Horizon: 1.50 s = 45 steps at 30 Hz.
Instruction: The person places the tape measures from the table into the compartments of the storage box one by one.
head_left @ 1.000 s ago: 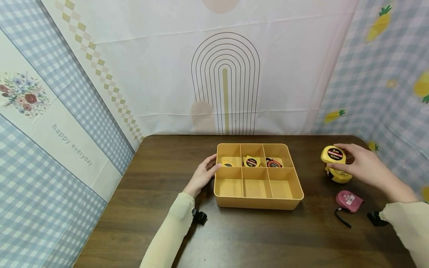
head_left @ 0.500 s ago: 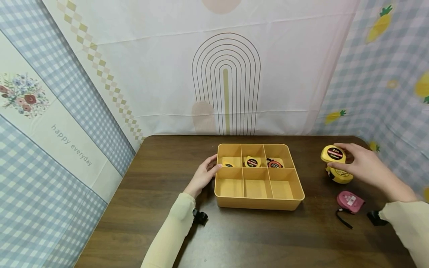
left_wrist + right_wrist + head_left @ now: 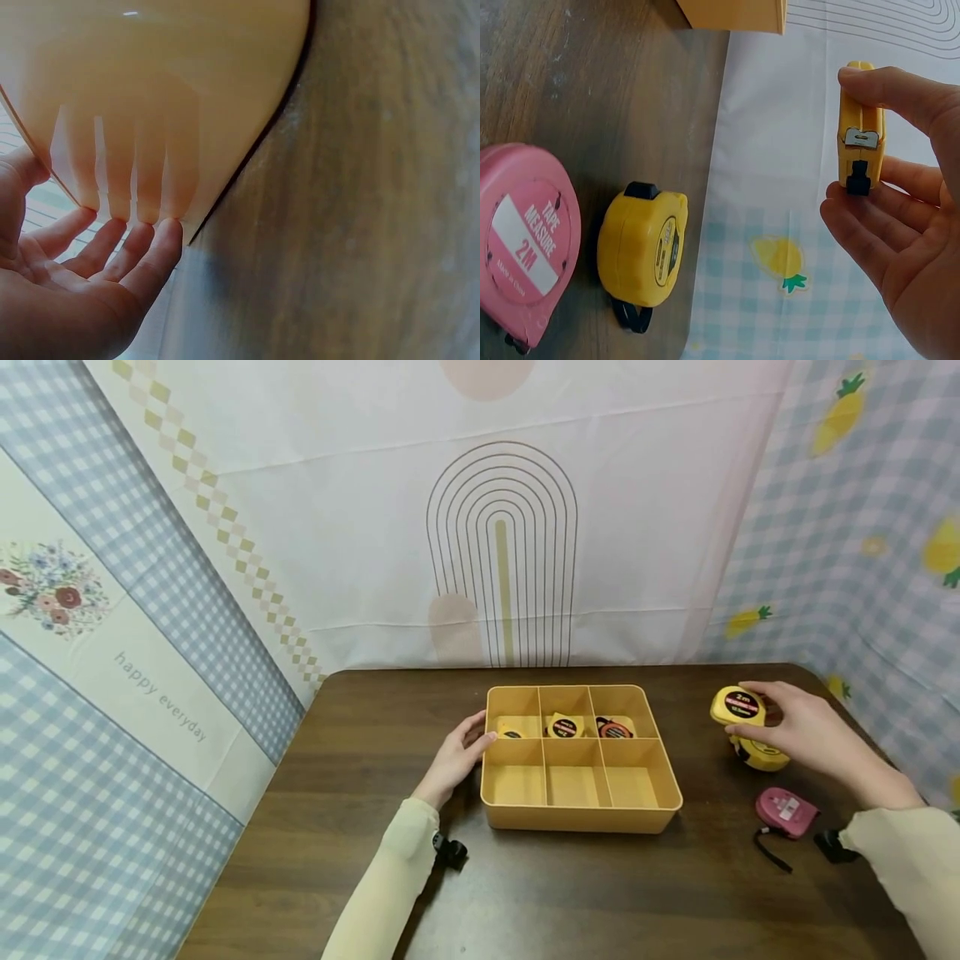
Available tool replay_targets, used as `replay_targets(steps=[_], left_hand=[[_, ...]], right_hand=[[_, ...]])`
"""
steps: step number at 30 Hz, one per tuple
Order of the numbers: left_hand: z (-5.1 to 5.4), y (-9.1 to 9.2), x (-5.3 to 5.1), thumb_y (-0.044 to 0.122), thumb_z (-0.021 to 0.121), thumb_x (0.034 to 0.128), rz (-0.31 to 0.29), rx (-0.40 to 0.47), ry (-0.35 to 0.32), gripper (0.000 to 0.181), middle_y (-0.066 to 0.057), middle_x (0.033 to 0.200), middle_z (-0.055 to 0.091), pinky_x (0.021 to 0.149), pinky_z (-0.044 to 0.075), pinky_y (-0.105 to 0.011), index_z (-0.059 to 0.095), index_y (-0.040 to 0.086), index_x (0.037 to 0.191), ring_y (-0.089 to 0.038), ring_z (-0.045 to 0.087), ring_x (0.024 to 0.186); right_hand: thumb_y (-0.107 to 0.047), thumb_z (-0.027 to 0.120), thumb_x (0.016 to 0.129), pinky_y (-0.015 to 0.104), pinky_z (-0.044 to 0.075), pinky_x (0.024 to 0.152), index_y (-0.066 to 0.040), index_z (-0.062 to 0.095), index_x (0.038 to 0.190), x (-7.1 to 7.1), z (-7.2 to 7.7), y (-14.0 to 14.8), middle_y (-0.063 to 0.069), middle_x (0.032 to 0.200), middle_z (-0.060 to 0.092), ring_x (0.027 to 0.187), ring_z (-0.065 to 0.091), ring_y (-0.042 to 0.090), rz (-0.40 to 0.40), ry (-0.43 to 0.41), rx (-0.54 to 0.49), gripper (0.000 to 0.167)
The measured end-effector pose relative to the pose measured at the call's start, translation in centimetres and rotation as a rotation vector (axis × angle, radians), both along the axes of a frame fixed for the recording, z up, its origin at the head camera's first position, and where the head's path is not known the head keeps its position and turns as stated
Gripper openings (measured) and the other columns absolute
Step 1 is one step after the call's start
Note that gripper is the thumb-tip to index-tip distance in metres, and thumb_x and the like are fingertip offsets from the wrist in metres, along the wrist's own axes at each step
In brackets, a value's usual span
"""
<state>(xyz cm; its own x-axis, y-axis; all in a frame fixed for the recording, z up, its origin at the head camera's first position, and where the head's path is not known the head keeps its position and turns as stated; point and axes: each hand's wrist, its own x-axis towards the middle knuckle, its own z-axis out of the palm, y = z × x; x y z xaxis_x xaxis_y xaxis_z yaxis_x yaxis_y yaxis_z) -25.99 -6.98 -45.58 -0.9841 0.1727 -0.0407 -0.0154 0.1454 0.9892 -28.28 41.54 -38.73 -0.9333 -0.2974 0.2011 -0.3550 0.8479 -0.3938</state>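
In the head view my right hand (image 3: pixel 806 727) pinches a yellow tape measure (image 3: pixel 738 703) between thumb and fingers, held up off the table. The right wrist view shows it edge-on, its metal hook (image 3: pixel 862 138) facing the camera. Below it on the table sits a second yellow tape measure (image 3: pixel 763 757), with a pink tape measure (image 3: pixel 787 810) nearer me. My left hand (image 3: pixel 453 762) holds the left side of a yellow divided box (image 3: pixel 581 819), thumb at the rim and fingertips (image 3: pixel 171 229) against the outer wall. Tape measures lie in the back compartments: left (image 3: pixel 510 731), middle (image 3: pixel 565 726), right (image 3: pixel 617 728).
The dark wooden table (image 3: pixel 360 777) has its back edge against a patterned cloth (image 3: pixel 360 552). A black strap (image 3: pixel 772 852) trails from the pink tape measure. The front row of box compartments shows bare floors.
My right hand has shifted slightly left with the yellow tape measure, away from the one on the table. The left hand keeps its place on the box; the head view has tilted slightly.
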Motion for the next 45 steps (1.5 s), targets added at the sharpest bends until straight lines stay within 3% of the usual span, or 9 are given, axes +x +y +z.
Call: replay_targets(steps=[3, 9, 23, 45], left_hand=[[1.3, 0.1, 0.8, 0.02, 0.06, 0.1031, -0.022, -0.001, -0.011, 0.065, -0.028, 0.152, 0.04, 0.104, 0.046, -0.049, 0.03, -0.002, 0.156, -0.037, 0.045, 0.137], [1.3, 0.1, 0.9, 0.02, 0.059, 0.1034, -0.019, -0.003, -0.013, 0.064, -0.028, 0.152, 0.041, 0.104, 0.046, -0.049, 0.03, -0.002, 0.156, -0.037, 0.045, 0.137], [1.5, 0.1, 0.8, 0.02, 0.06, 0.1031, -0.017, 0.006, -0.002, 0.064, -0.029, 0.152, 0.04, 0.105, 0.045, -0.05, 0.031, -0.003, 0.156, -0.037, 0.044, 0.137], [1.6, 0.6, 0.2, 0.022, 0.06, 0.103, 0.023, -0.016, -0.011, 0.063, -0.026, 0.152, 0.041, 0.105, 0.046, -0.048, 0.033, 0.0, 0.156, -0.035, 0.045, 0.138]], right_hand=[[-0.042, 0.079, 0.087, 0.058, 0.048, 0.078, 0.008, 0.05, 0.14, 0.0, -0.1, -0.3, 0.03, 0.121, 0.059, 0.1, 0.06, 0.041, 0.012, 0.0, -0.004, 0.078], [-0.045, 0.078, 0.088, 0.061, 0.046, 0.081, 0.008, 0.047, 0.143, -0.2, -0.2, -0.9, 0.032, 0.129, 0.054, 0.107, 0.056, 0.046, 0.02, -0.033, -0.005, 0.082], [-0.045, 0.078, 0.087, 0.058, 0.047, 0.081, 0.007, 0.048, 0.142, -0.9, -0.5, -2.5, 0.029, 0.124, 0.057, 0.104, 0.059, 0.04, 0.035, -0.048, -0.024, 0.081], [-0.041, 0.081, 0.086, 0.053, 0.047, 0.083, 0.007, 0.05, 0.141, -3.8, -0.2, -4.9, 0.028, 0.125, 0.059, 0.103, 0.06, 0.037, 0.119, -0.051, -0.034, 0.079]])
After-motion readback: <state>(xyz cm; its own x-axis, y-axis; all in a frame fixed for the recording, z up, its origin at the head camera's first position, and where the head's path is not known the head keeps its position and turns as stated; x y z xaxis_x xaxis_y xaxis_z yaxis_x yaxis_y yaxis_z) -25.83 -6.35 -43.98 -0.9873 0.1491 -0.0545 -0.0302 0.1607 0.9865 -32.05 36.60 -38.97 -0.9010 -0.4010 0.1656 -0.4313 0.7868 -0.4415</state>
